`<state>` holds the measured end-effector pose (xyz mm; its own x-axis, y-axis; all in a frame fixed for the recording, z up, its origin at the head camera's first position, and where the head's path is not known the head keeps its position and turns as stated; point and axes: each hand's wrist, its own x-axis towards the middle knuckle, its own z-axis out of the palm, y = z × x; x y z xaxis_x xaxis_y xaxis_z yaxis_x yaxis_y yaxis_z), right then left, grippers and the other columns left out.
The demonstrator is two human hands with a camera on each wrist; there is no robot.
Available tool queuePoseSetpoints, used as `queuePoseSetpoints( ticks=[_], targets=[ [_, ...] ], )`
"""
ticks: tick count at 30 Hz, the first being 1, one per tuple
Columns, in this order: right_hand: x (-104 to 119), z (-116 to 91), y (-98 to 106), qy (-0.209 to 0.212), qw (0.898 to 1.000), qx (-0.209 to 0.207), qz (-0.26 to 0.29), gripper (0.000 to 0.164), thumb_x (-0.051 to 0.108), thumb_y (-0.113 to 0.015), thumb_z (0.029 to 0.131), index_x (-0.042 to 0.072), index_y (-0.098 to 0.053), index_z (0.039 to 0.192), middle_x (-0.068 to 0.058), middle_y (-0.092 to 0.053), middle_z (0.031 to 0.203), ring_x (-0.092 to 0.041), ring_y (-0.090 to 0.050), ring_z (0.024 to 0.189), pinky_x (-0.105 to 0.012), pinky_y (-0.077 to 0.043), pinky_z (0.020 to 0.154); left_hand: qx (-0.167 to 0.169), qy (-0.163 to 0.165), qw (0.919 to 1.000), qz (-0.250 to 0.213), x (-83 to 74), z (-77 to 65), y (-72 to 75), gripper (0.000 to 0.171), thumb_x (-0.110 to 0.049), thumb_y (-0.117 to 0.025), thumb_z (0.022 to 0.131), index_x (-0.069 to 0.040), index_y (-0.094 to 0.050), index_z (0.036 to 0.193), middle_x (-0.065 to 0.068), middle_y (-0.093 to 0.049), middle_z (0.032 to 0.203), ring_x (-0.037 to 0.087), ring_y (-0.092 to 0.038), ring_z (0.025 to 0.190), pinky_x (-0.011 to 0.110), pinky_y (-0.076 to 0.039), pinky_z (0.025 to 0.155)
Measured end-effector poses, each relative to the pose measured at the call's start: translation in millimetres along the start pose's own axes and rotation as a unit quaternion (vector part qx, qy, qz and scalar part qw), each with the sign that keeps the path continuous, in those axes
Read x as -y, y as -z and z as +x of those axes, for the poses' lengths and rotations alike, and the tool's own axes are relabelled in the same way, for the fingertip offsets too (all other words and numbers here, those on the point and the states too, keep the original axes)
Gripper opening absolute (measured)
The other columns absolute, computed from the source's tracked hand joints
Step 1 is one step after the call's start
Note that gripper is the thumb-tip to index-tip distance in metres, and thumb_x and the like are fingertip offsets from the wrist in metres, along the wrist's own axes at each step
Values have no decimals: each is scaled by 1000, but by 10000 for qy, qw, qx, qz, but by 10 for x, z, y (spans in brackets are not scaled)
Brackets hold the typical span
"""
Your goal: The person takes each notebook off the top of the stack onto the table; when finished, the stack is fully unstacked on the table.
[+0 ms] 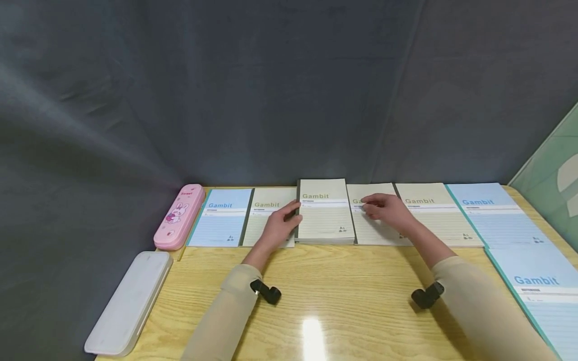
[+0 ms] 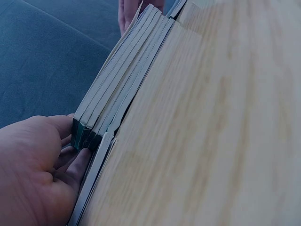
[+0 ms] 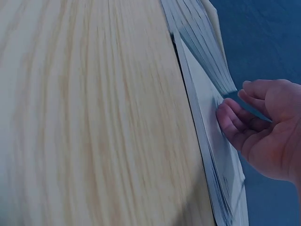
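Note:
A thick stack of cream Gambit notebooks (image 1: pixel 326 213) stands in the middle of the row, its top a little higher than its neighbours. My left hand (image 1: pixel 279 226) touches the stack's dark spine side, with fingers and thumb along the edge. In the left wrist view the left hand (image 2: pixel 37 169) reaches the bound ends of the layered notebooks (image 2: pixel 124 70). Just right of the stack, my right hand (image 1: pixel 388 212) hovers low over another cream notebook (image 1: pixel 377 233), fingers loosely bent. The right wrist view shows that hand (image 3: pixel 263 127) holding nothing, near the stack's page edges (image 3: pixel 202 42).
A blue notebook (image 1: pixel 223 225) and a cream one (image 1: pixel 259 225) lie left of the stack. Farther right are a cream notebook (image 1: pixel 438 220) and blue ones (image 1: pixel 487 210). A pink pencil case (image 1: pixel 180 215) and a white case (image 1: pixel 131 303) line the left edge. A dark curtain (image 1: pixel 289 90) hangs behind.

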<state>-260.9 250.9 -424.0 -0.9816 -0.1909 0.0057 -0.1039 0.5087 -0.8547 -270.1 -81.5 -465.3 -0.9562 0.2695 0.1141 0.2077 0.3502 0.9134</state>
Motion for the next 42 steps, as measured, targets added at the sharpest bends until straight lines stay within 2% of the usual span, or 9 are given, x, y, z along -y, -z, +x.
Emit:
queuePoseSetpoints(
  ticks=[4, 9, 12, 16, 19, 27, 33, 37, 42],
  targets=[
    [23, 100, -146, 55, 9995, -46, 308, 37, 13, -62, 102, -10, -60, 132, -28, -67, 118, -31, -70, 101, -32, -59, 81, 1, 14, 10000, 39, 0, 6, -3, 47, -21, -63, 103, -11, -55, 147, 3, -43, 157, 23, -40, 143, 38, -34, 116],
    [35, 216, -304, 112, 9966, -224, 779, 40, 7, -62, 101, -10, -55, 137, -31, -65, 116, -22, -67, 93, -34, -60, 79, 5, 88, 9999, 72, 20, 14, -4, 47, -22, -64, 102, -12, -55, 147, 1, -43, 157, 22, -40, 143, 37, -35, 115],
    [46, 263, -375, 57, 9960, -364, 809, 40, 8, -65, 100, -9, -56, 135, -29, -65, 114, -15, -66, 89, -31, -60, 77, 14, 146, 9999, 37, 24, 17, -6, 47, -23, -64, 103, -13, -55, 148, 0, -42, 157, 22, -40, 144, 36, -35, 115],
    [63, 301, -452, -32, 9971, -580, 486, 36, 10, -71, 96, -7, -63, 127, -23, -66, 106, -12, -63, 82, -26, -58, 69, 19, 152, 9999, 21, 29, 14, -6, 47, -24, -64, 103, -14, -55, 148, 0, -42, 157, 22, -40, 144, 37, -35, 115],
    [80, 313, -485, -67, 9973, -716, 136, 34, 11, -74, 94, -6, -67, 123, -19, -65, 99, -17, -61, 83, -23, -56, 65, 17, 128, 9999, 12, 30, 11, -6, 47, -23, -64, 102, -14, -55, 148, 0, -42, 157, 22, -40, 144, 37, -35, 115],
    [119, 292, -453, -123, 9946, -783, -677, 32, 14, -75, 94, -1, -70, 121, -14, -67, 98, -25, -61, 90, -27, -48, 72, 116, 28, 9999, -100, 32, 5, -7, 47, -24, -64, 103, -12, -55, 147, 3, -40, 159, 26, -46, 140, 40, -41, 111],
    [106, 266, -416, -280, 9978, -576, -185, 32, 8, -71, 96, -4, -67, 125, -13, -62, 96, -15, -59, 73, -23, -51, 63, 164, -44, 9998, -39, 25, 6, 0, 46, -23, -61, 104, -13, -54, 148, 3, -40, 159, 25, -46, 140, 38, -41, 111],
    [92, 250, -383, -427, 9980, -409, 216, 35, 5, -67, 98, -6, -63, 131, -14, -57, 98, -14, -55, 73, -23, -51, 61, 161, -101, 9998, -59, 11, 1, 3, 46, -18, -61, 104, -9, -53, 149, 5, -39, 159, 26, -46, 139, 40, -41, 111],
    [63, 237, -356, -666, 9967, -314, 330, 41, 11, -67, 99, -1, -61, 137, -13, -56, 108, -14, -53, 79, -23, -50, 64, 112, -49, 9999, -16, 18, 6, -1, 45, -16, -62, 103, -8, -55, 147, 4, -40, 159, 26, -47, 138, 40, -41, 111]
  ],
)
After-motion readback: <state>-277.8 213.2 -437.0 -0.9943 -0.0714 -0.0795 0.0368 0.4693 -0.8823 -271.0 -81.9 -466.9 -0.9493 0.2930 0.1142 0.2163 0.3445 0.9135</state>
